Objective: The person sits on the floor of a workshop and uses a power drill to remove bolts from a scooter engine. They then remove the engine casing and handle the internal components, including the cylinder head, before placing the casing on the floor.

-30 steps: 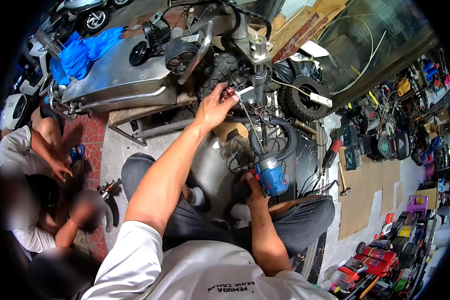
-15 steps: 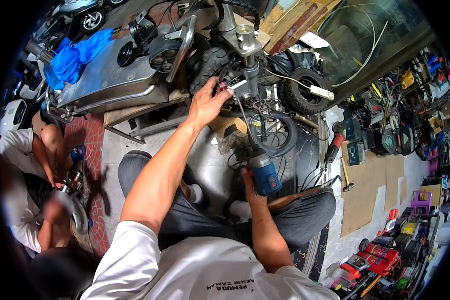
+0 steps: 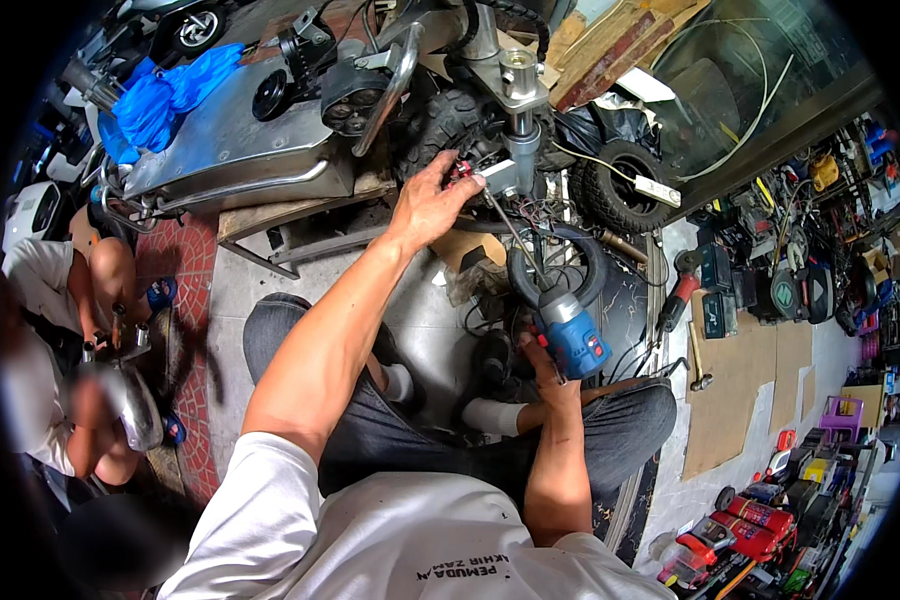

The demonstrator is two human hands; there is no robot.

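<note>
My left hand (image 3: pixel 432 200) pinches a small red part (image 3: pixel 459 172) at a pale bracket (image 3: pixel 496 170) on the upright metal column (image 3: pixel 522 110). My right hand (image 3: pixel 548 365) grips a blue power drill (image 3: pixel 580 340), low in front of me. Its long thin bit (image 3: pixel 511 239) reaches up to the bracket beside my left fingers; the tip is too small to make out. Loose wires and a black knobbly tyre (image 3: pixel 440 128) lie behind and around the bracket.
A steel box (image 3: pixel 230 145) with blue plastic sits on a bench. A tube (image 3: pixel 595 275) and tyre (image 3: pixel 630 160) lie right of the column. Angle grinder (image 3: pixel 682 298), hammer (image 3: pixel 701 355) and clutter line the right. Co-workers (image 3: pixel 45 290) handle a curved metal pipe (image 3: pixel 138 410) at left.
My right hand and the drill have moved slightly up and right. My left hand stays at the bracket. At left, the co-workers' metal pipe now shows more fully, raised between them.
</note>
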